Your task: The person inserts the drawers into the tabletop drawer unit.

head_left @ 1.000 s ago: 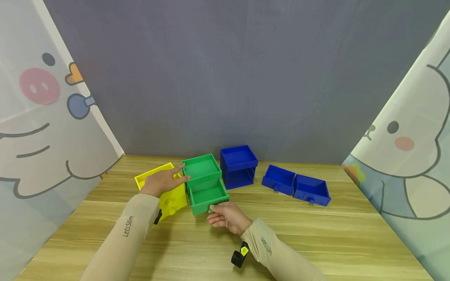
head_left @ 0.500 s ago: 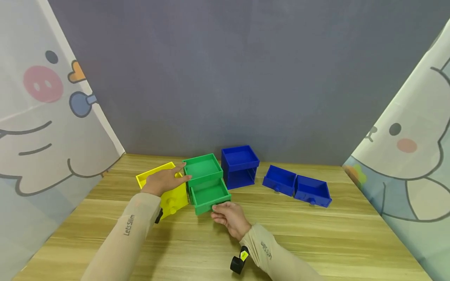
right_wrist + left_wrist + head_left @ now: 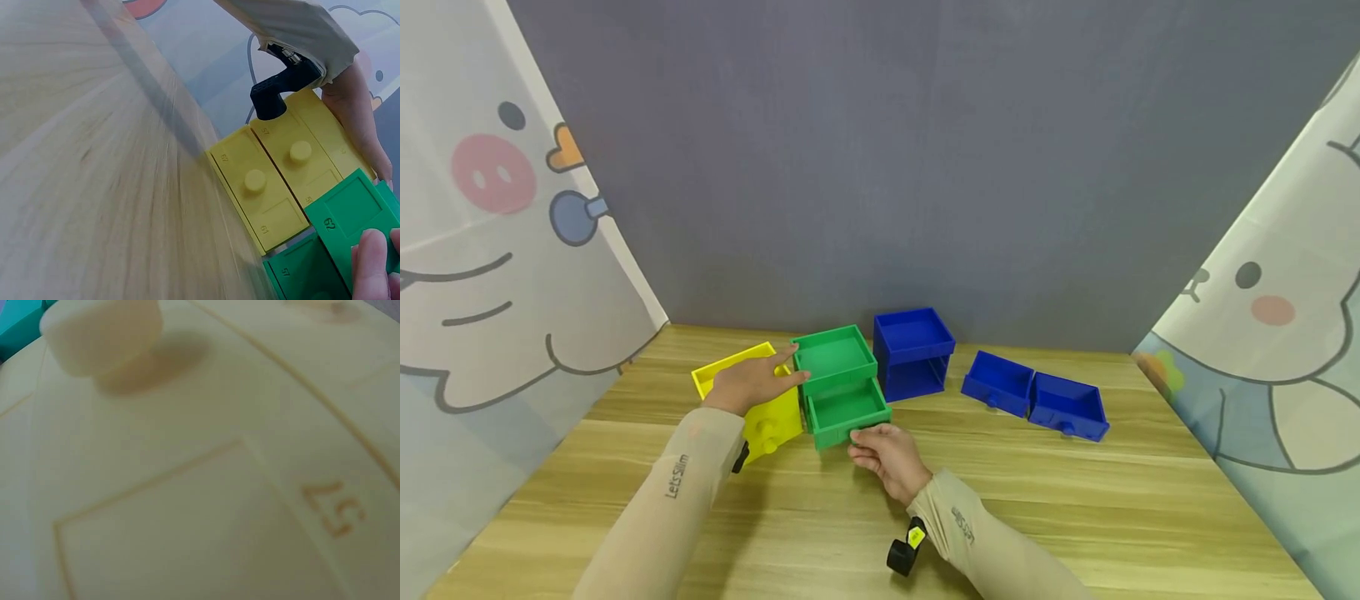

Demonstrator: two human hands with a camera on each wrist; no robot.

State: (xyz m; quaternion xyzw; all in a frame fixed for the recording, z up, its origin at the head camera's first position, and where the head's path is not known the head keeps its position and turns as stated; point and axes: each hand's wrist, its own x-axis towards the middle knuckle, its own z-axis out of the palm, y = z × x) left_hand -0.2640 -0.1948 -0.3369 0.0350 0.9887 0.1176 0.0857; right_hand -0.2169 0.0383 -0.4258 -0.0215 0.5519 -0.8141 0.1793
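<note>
In the head view my right hand pinches the front of a green drawer by its knob, which the fingers mostly hide. The drawer juts partway out of a small green cabinet with a tray-like top. My left hand lies over a yellow cabinet, two fingers stretched to the green cabinet's left rim. The right wrist view shows the drawer front marked 62, above another green front that sits further back. Close up in the left wrist view are pale yellow drawer fronts with a knob.
A blue cabinet with an open front stands right of the green one. Two loose blue drawers lie end to end further right on the wooden table. A grey wall rises behind.
The green drawer has slid slightly back into its cabinet, with my right hand following at its front. My left hand keeps its place. The head view has shifted a little.
</note>
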